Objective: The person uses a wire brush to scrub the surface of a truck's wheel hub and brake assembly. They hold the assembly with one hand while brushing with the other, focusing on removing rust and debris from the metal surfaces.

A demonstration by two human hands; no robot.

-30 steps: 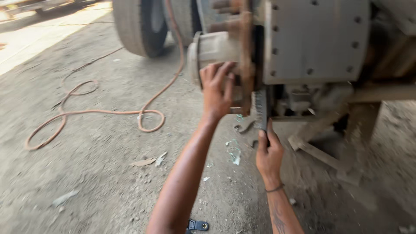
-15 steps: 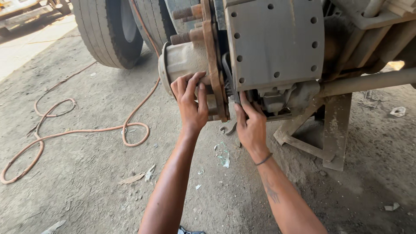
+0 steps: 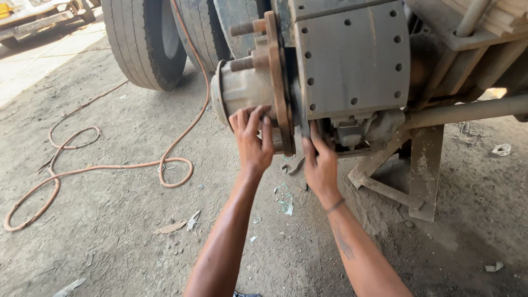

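Note:
A bare truck wheel hub [image 3: 239, 88] with a rusty flange [image 3: 280, 82] and studs sticks out toward me. Behind the flange sits a grey brake shoe [image 3: 352, 60] with rivet holes. My left hand [image 3: 252, 138] lies on the lower part of the hub, its fingers spread against the metal. My right hand [image 3: 320, 162] reaches up under the brake shoe's lower edge, fingertips pressed into the gap beside the flange. Whether it pinches anything there is hidden.
A wrench [image 3: 294, 164] lies on the dirt under the hub. An orange hose [image 3: 110, 165] loops over the ground at the left. Two tyres [image 3: 146, 41] stand behind the hub. A metal stand [image 3: 418, 170] props the axle [image 3: 462, 110] at the right. Scraps litter the dirt.
The view has shifted right and closer. My right hand rose from the ground area to the brake shoe's lower edge. My left hand stays on the hub.

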